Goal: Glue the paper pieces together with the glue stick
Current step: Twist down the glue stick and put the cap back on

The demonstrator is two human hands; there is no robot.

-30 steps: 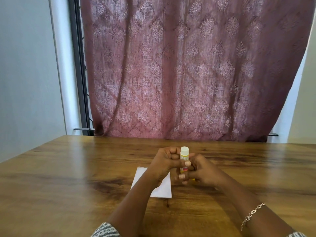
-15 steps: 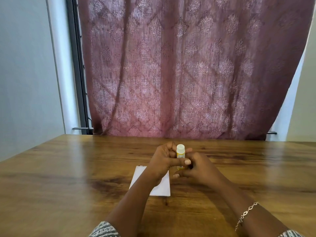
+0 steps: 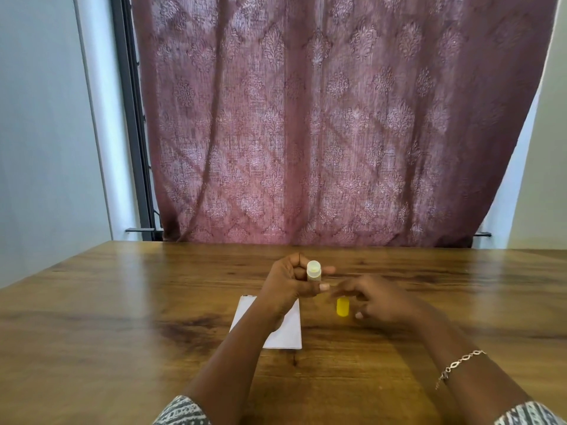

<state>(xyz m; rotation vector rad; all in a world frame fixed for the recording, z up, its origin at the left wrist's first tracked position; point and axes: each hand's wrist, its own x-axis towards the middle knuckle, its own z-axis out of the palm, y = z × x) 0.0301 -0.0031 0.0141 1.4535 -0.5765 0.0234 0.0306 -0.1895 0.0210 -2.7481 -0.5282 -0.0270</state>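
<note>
My left hand (image 3: 291, 283) holds the glue stick (image 3: 313, 271) upright above the table, its pale top end showing over my fingers. The stick's yellow cap (image 3: 342, 307) is off and sits low at the table surface, to the right of the stick. My right hand (image 3: 380, 305) is blurred, with its fingers over the cap's top and the thumb beside it. A white paper piece (image 3: 287, 332) lies flat on the wooden table (image 3: 122, 317), partly hidden under my left wrist and forearm.
A patterned maroon curtain (image 3: 331, 133) hangs behind the table's far edge. A dark window frame (image 3: 132, 118) and a pale wall are at the left. A bracelet (image 3: 460, 363) is on my right wrist.
The hands, joined on the capped glue stick before, have come apart. My right hand pulled the yellow cap off and moved down and right with it. My left hand kept the stick.
</note>
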